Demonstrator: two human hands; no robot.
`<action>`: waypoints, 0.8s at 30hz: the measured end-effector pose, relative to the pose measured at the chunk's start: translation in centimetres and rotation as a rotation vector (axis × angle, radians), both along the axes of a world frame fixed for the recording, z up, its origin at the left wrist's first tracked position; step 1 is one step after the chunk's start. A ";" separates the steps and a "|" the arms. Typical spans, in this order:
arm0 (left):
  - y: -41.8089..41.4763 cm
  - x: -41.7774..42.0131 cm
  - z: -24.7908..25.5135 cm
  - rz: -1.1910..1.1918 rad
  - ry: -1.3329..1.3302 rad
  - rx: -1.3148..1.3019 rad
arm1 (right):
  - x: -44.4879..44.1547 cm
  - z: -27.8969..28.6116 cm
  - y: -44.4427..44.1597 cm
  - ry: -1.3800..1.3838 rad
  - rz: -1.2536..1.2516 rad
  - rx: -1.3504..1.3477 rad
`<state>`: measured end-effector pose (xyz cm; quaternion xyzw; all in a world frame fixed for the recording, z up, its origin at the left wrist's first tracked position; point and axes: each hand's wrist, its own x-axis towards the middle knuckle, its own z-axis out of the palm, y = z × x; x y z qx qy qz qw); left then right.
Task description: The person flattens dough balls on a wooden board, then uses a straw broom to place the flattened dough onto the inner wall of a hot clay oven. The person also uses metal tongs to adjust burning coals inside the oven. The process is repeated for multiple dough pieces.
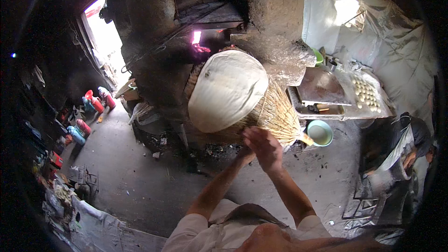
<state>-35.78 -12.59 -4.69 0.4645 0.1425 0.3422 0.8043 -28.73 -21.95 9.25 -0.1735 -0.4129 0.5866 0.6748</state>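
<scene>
A large oval sheet of thin flatbread dough [227,91] lies spread out beyond my hands, below the oven mouth. A straw broom or bound straw bundle [278,112] shows at its right, with its tied end [305,138] pointing right. My right hand [265,147] is raised at the near edge of the straw, slightly blurred. It overlaps my left hand [247,154], whose fingers are mostly hidden behind it. Both hands are very close together or touching; I cannot tell whether anything is between them.
Flames [198,40] glow in the clay oven [273,47] ahead. To the right, several dough balls [365,94] lie on a table beside a board [320,85]; a bowl of pale liquid [319,133] stands below. Another person [413,143] is at far right. Thermos flasks [106,97] stand left.
</scene>
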 end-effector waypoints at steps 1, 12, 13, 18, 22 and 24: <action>-0.3 -0.1 -0.6 0.032 -0.026 -0.022 | -1.2 0.8 0.7 -0.321 -0.078 -0.044; -3.5 1.6 -3.8 0.058 -0.343 -0.183 | -1.7 -2.8 2.0 0.229 0.420 -0.538; -3.5 1.2 -4.0 0.068 -0.362 -0.187 | -1.8 -2.8 1.6 0.137 0.415 -0.546; -3.9 2.4 -4.8 0.000 -0.530 -0.198 | 1.7 -6.2 -0.3 -0.377 -0.077 -0.283; -4.2 3.4 -5.0 0.017 -0.519 -0.172 | 1.5 -2.0 -0.7 -0.430 -0.287 -0.341; -4.7 4.0 -3.9 0.076 -0.449 -0.213 | 1.9 -3.4 0.9 -0.159 -0.302 -0.206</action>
